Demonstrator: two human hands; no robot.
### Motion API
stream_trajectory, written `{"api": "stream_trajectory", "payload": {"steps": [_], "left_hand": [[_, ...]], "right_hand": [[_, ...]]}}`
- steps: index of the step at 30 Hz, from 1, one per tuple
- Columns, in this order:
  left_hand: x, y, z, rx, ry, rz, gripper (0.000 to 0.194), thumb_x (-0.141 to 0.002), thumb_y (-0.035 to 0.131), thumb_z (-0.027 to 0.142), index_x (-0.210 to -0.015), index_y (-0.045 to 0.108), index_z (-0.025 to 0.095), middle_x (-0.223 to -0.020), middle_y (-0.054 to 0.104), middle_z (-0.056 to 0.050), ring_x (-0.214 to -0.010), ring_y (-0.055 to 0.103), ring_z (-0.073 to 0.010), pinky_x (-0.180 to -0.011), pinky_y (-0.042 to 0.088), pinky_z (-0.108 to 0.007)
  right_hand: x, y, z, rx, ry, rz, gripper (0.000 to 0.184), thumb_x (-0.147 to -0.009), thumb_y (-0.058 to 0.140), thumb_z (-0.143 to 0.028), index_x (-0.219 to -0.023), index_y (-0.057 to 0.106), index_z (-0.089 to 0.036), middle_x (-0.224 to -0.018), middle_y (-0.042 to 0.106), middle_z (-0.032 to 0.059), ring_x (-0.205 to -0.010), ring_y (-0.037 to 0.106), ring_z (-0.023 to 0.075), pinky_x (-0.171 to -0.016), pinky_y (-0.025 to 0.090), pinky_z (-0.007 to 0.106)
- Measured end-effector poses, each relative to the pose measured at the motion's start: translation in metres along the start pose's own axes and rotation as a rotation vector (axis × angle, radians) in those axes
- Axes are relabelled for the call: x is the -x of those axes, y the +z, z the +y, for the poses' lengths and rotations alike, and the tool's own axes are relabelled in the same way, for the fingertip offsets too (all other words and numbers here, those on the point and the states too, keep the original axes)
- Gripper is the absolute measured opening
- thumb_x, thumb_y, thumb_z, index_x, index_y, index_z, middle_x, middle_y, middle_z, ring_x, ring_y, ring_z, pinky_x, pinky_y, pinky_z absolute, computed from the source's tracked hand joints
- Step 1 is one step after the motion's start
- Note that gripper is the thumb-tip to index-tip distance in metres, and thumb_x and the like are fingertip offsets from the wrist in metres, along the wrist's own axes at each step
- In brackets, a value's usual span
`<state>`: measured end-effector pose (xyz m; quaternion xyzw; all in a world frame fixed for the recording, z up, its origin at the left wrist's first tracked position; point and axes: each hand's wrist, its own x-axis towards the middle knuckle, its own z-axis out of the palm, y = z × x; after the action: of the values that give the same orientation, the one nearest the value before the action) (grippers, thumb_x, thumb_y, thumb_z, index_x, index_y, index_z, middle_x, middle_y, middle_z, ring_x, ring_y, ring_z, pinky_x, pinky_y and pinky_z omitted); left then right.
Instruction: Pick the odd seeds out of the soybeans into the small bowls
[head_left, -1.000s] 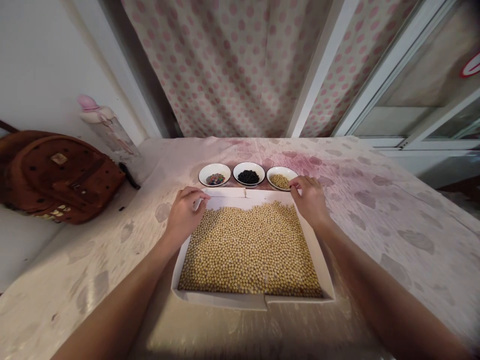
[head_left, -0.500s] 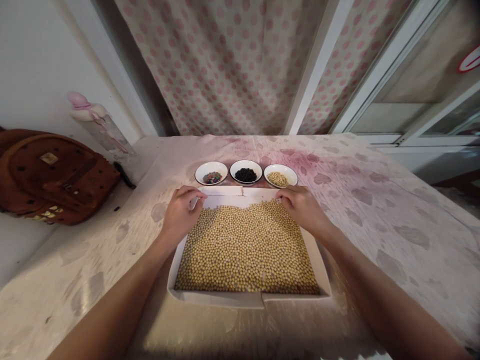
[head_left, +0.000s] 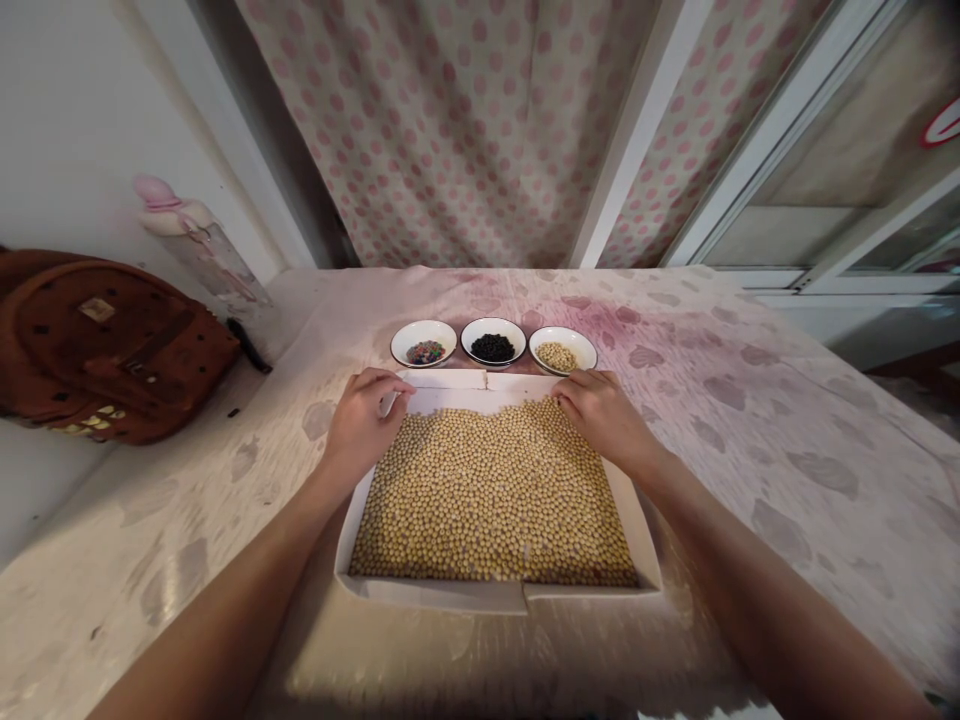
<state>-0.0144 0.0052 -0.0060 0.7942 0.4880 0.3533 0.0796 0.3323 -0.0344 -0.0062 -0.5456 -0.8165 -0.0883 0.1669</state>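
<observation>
A shallow white paper box [head_left: 649, 545] holds a layer of yellow soybeans [head_left: 495, 500], thinner along its far wall. My left hand [head_left: 367, 418] is at the far left corner, its thumb and fingers curled in a pinch on the box's edge. At the opposite far corner, my right hand [head_left: 604, 415] grips the rim in the same way, fingertips partly hidden. Just beyond the box stand three white, dark-rimmed bowls: a left bowl [head_left: 401, 336] with small multicoloured pieces, a middle bowl [head_left: 480, 327] with black beans, and a right bowl [head_left: 585, 345] with pale beans.
A brown backpack [head_left: 112, 345] lies at the left, with a pink-topped clear bottle [head_left: 217, 265] behind it. Patterned cloth [head_left: 720, 430] covers the table. A dotted curtain [head_left: 480, 130] hangs past the far edge. A small dark bit [head_left: 234, 412] lies near the backpack.
Almost nothing differs. The whole view has shifted very slightly; both hands keep their places at the box's far corners, and the soybeans look the same.
</observation>
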Motion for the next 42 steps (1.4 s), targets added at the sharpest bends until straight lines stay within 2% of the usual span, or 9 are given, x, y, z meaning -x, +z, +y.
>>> {"api": "stream_trajectory", "payload": {"steps": [10,16,20,26,42], "left_hand": [[0.001,-0.001,0.002,0.014,-0.018,-0.004,0.016,-0.088,0.058,0.015,-0.092,0.072,0.023,-0.101,0.066,-0.005,-0.097,0.06,-0.0223,-0.089,0.05,-0.041],[0.0,-0.001,0.004,0.01,-0.022,-0.012,0.017,-0.088,0.057,0.015,-0.091,0.071,0.023,-0.1,0.066,-0.005,-0.096,0.061,-0.0217,-0.091,0.05,-0.042],[0.0,-0.001,0.004,0.001,-0.009,-0.004,0.017,-0.087,0.058,0.014,-0.09,0.071,0.024,-0.099,0.067,-0.004,-0.096,0.061,-0.0218,-0.091,0.049,-0.042],[0.0,-0.001,0.004,0.004,-0.014,-0.005,0.017,-0.087,0.058,0.014,-0.09,0.071,0.024,-0.099,0.067,-0.004,-0.096,0.061,-0.0218,-0.091,0.049,-0.043],[0.0,0.0,0.003,0.012,-0.022,-0.007,0.017,-0.088,0.057,0.015,-0.09,0.071,0.024,-0.099,0.066,-0.005,-0.097,0.06,-0.0227,-0.09,0.049,-0.042]], "right_hand": [[-0.001,0.003,0.0,0.082,-0.029,-0.024,0.023,-0.095,0.044,-0.012,-0.09,0.066,-0.016,-0.089,0.065,0.0095,-0.09,0.059,0.0228,-0.084,0.037,0.037],[0.001,-0.01,0.003,0.065,0.001,0.02,0.023,-0.093,0.044,-0.011,-0.084,0.064,-0.017,-0.086,0.066,0.0075,-0.083,0.058,0.0213,-0.079,0.036,0.037],[0.003,-0.016,0.004,0.112,0.049,-0.004,0.025,-0.092,0.044,-0.011,-0.078,0.063,-0.018,-0.083,0.065,0.0073,-0.081,0.058,0.0219,-0.077,0.035,0.037],[0.006,-0.011,0.002,0.125,0.04,-0.036,0.023,-0.092,0.046,-0.011,-0.078,0.063,-0.019,-0.085,0.065,0.0083,-0.084,0.058,0.0226,-0.077,0.034,0.037],[0.002,0.003,0.001,0.139,0.05,-0.019,0.022,-0.096,0.046,-0.018,-0.081,0.062,-0.017,-0.085,0.068,0.0087,-0.084,0.06,0.0221,-0.077,0.033,0.036]]}}
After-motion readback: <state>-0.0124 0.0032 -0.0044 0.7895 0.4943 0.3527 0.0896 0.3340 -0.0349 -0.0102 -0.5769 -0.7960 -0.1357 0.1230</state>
